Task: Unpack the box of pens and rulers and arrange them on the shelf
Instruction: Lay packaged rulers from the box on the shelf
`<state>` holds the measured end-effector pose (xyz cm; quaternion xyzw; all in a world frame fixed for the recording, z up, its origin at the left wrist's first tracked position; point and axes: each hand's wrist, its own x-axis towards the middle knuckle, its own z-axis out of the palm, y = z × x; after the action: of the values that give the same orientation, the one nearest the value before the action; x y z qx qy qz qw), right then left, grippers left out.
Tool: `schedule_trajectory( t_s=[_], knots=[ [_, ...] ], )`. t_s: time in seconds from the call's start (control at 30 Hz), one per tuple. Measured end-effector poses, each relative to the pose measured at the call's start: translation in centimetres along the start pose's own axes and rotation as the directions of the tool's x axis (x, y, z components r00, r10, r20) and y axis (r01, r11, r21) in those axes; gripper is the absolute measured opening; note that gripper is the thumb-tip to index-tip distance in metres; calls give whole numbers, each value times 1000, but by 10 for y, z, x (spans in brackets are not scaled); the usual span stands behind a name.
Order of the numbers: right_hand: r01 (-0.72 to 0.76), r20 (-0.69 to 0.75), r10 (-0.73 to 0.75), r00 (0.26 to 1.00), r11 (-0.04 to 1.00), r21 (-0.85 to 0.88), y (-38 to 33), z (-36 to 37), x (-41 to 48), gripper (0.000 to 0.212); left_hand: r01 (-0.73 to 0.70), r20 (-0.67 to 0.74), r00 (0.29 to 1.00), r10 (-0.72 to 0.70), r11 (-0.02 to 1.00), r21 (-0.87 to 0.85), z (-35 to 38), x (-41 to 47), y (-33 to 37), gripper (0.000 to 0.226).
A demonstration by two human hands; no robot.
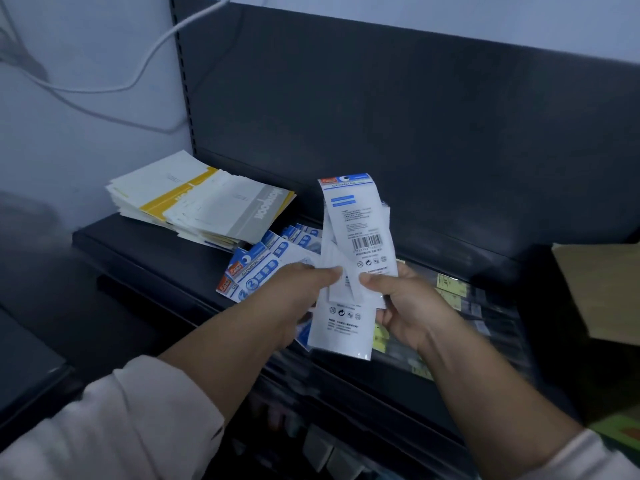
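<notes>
Our left hand [304, 289] and right hand [405, 303] pinch a sheaf of geometry-set packets [358, 237], seemingly squaring it to join the fanned packets [256, 268] just beyond our left fingers.

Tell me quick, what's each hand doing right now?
Left hand: closed, pinching the white packets.
Right hand: closed, gripping the same packets.
</notes>
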<state>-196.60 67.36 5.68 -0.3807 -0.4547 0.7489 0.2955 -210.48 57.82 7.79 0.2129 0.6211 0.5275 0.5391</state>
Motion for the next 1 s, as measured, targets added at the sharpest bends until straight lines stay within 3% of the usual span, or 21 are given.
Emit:
schedule_trajectory(
  t_s=[0.13, 0.23, 0.33, 0.47, 0.7, 0.83, 0.93, 1.0],
  knots=[
    [30, -23, -31, 999, 999, -29, -1, 9, -3, 30, -2, 92, 996, 8, 997, -72, 5, 5, -1, 16],
    [42, -123, -53, 991, 995, -91, 0, 11, -2, 28, -27, 22, 999, 26, 999, 37, -2, 12, -5, 14],
    [26, -193, -49, 980, 993, -119, 5, 10, 1, 27, 16, -75, 997, -2, 983, 185, -18, 23, -14, 30],
    [7, -220, -31, 975, 994, -107, 11, 9, 2, 24, 78, -97, 993, -65, 987, 138, -32, 30, -18, 28],
    [-8, -232, -24, 972, 991, -136, 11, 10, 3, 27, 68, -74, 995, -60, 991, 119, -39, 36, -19, 20],
    [14, -201, -40, 979, 992, -127, 11, 16, 3, 25, 58, 44, 997, -58, 998, -10, -35, 38, -7, 35],
    [33, -172, -49, 984, 995, -95, 12, 21, 3, 25, 64, 193, 980, -47, 994, -85, -27, 36, 2, 25],
    [37, -171, -55, 984, 994, -106, 11, 24, 3, 23, 25, 186, 983, -6, 995, -98, -21, 36, 3, 20]
  ],
)
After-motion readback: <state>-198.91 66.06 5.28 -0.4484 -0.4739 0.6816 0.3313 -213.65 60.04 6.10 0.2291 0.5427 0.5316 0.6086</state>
